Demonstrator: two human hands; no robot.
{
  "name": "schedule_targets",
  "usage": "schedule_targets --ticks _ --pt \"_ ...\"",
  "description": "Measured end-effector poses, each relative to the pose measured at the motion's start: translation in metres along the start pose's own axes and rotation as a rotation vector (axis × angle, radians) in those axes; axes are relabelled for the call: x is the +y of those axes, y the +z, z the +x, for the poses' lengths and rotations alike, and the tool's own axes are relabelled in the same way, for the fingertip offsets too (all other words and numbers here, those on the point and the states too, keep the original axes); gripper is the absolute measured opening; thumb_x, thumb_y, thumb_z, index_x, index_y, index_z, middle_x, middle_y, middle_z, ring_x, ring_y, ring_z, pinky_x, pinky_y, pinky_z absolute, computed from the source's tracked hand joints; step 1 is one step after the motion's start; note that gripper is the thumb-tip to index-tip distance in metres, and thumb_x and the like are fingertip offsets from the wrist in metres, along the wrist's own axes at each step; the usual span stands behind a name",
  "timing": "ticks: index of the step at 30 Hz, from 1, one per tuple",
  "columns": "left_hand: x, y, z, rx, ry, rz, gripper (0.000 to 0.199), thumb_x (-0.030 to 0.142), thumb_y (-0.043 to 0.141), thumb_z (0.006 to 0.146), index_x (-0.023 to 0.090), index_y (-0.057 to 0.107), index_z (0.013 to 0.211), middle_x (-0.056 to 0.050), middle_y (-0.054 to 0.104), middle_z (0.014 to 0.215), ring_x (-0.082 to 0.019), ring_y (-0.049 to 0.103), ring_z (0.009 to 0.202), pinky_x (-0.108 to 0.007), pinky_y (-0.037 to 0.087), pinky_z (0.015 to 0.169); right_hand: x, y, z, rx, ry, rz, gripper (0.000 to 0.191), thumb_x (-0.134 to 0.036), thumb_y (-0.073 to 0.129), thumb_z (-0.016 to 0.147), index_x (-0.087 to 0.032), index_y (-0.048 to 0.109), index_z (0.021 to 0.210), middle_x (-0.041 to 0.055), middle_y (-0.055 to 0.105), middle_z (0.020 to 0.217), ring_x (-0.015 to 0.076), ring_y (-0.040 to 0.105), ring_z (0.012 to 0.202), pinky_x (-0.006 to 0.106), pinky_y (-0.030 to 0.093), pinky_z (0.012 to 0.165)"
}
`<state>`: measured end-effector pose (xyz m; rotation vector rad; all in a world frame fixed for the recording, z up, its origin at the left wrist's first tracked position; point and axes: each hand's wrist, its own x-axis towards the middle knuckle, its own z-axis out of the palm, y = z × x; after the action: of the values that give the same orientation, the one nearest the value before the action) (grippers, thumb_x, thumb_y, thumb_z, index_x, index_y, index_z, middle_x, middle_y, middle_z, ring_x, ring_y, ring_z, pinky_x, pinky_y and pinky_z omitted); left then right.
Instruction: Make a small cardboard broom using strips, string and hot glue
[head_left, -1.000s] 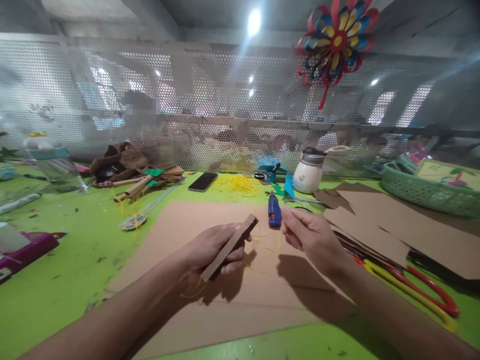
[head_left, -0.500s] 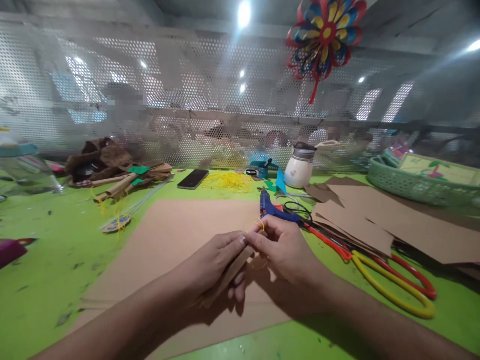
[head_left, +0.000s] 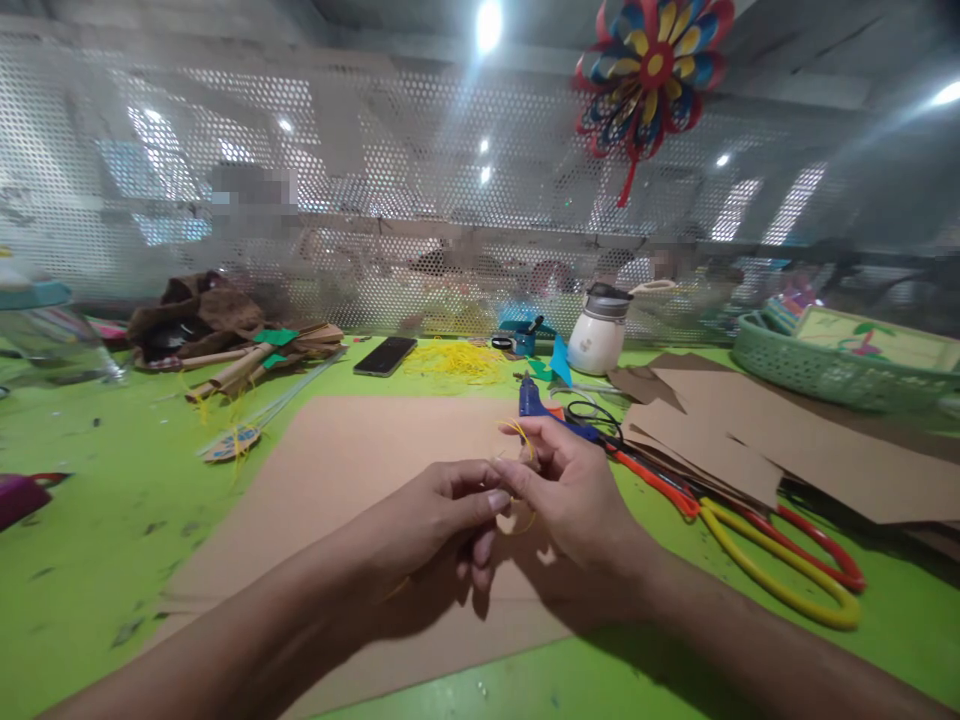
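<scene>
1. A small brown cardboard piece (head_left: 530, 456) is pinched between the thumb and fingers of the right hand (head_left: 571, 490), above the large cardboard sheet (head_left: 352, 450); much of the piece is hidden.
2. A thin yellow strand (head_left: 517, 428) is looped at the right fingertips, and a curved yellow length is seen below them.
3. The left hand (head_left: 450, 510) is held just beside the right one, its fingers curled; whether anything is grasped by it cannot be told.
4. The blue glue gun (head_left: 530, 400), just beyond the right hand, is partly covered by it.
5. Farther back on the green table (head_left: 82, 570), a pile of yellow strands (head_left: 459, 362) is spread between a black phone (head_left: 385, 356) and a white bottle (head_left: 597, 342).
</scene>
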<state>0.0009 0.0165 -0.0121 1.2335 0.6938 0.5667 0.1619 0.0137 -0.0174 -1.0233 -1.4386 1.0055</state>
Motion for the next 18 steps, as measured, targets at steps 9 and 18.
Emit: schedule_targets --ticks 9,18 --pt "0.004 -0.012 -0.005 -0.029 -0.034 -0.293 0.016 0.022 0.05 0.09 0.016 0.053 0.075 0.0 0.054 0.051 -0.011 0.05 0.041 -0.02 0.04 0.041 -0.006 -0.025 0.021 0.128 0.048 0.098 0.044 -0.06 0.059 0.081 -0.016 0.061 0.077 -0.0009 0.057 0.056 0.0106 0.048 0.047 0.024 0.037 0.044" --pt "0.008 -0.011 -0.007 -0.121 -0.11 -0.34 0.026 0.027 0.043 0.094 0.014 0.061 0.08 -0.001 0.054 0.05 -0.014 0.055 0.039 -0.02 0.039 0.037 -0.028 -0.047 0.015 -0.099 -0.487 -0.301 0.027 -0.029 0.059 0.089 -0.023 0.064 0.115 0.0084 0.063 0.121 0.0218 0.055 0.114 0.039 0.043 0.098"
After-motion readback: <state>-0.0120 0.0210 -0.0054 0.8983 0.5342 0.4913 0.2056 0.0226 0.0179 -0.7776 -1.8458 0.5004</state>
